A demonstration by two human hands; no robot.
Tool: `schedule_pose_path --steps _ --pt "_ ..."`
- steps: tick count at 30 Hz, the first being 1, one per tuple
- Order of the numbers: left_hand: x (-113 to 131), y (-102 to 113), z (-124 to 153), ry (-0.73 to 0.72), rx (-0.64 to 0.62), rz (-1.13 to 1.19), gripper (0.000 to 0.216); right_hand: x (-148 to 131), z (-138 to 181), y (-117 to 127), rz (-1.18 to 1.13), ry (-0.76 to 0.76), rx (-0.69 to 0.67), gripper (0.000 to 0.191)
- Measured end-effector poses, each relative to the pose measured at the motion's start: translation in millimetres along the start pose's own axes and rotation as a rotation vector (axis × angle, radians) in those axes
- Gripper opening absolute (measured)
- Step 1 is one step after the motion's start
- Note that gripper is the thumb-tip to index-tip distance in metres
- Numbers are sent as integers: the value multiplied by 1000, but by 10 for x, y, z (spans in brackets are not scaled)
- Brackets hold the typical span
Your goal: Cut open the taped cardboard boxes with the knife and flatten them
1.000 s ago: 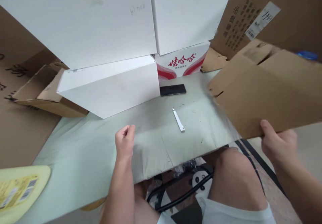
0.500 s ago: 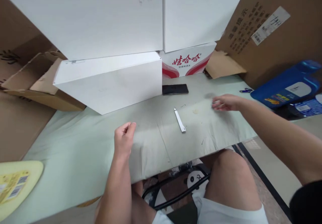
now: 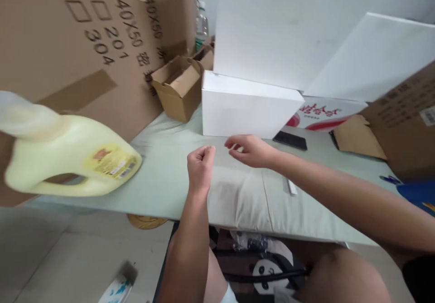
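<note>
On the cloth-covered worktop (image 3: 161, 158), a white box (image 3: 244, 114) stands near the right hand (image 3: 249, 151), fingers loosely curled, which could bump it by swinging forward; the left hand (image 3: 200, 167) is fisted, any contents hidden.

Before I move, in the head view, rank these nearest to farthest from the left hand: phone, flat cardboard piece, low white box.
1. Low white box: beyond the left hand, slightly right.
2. Phone: right, by the box's right end.
3. Flat cardboard piece: far right, past the phone.
</note>
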State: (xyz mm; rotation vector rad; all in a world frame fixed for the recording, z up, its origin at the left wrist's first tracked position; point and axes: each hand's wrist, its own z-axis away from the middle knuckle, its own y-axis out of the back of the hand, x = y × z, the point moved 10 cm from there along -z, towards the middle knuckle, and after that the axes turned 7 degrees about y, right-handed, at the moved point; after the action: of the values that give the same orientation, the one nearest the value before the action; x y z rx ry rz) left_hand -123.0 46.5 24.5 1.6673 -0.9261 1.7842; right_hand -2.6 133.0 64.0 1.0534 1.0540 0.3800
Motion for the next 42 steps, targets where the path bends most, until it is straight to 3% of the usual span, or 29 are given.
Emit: schedule_pose_path --steps 3,6,9,11,14,17,20,23,26,28,30,32,34,37,39,42 --pt "21 367 -82 -1 87 51 45 -647 -695 -182 102 198 36 36" --pt "20 651 -144 6 152 90 44 -1016 -1347 -229 172 274 120 48" --pt "-5 829 -184 16 185 121 45 -1111 -1907 -105 211 242 255 63" --pt "-37 896 -213 25 188 133 45 -1010 -2180 4 248 128 326 66" --pt "-70 964 -254 31 189 147 46 -879 -2376 10 267 26 284 40" --pt "22 1057 -237 -13 232 153 46 -969 -2218 -15 294 94 303 34" --pt "285 1254 -84 -140 389 195 45 -1099 -1766 -138 322 188 286 33" --pt "606 1481 190 -332 576 308 47 -1152 -1073 -205 291 284 302 33" --pt "800 1559 355 -454 630 369 47 -1152 -189 -159 248 434 359 28" --pt "814 1471 325 -438 577 341 44 -1110 427 -146 278 533 348 25" --pt "739 1248 222 -367 458 293 33 -954 967 -142 323 531 305 32" --pt "610 877 118 -277 282 210 14 -761 1434 -82 326 503 322 36" --pt "446 374 69 -183 50 77 30 -565 1781 -39 299 469 332 37" --pt "167 -390 158 -65 -300 -133 67 -327 2046 -5 174 432 308 29" --pt "35 -736 243 -24 -433 -198 78 -226 2079 2 53 428 257 25" --pt "-13 -1041 317 -51 -503 -250 80 -142 2048 97 -79 470 263 57"
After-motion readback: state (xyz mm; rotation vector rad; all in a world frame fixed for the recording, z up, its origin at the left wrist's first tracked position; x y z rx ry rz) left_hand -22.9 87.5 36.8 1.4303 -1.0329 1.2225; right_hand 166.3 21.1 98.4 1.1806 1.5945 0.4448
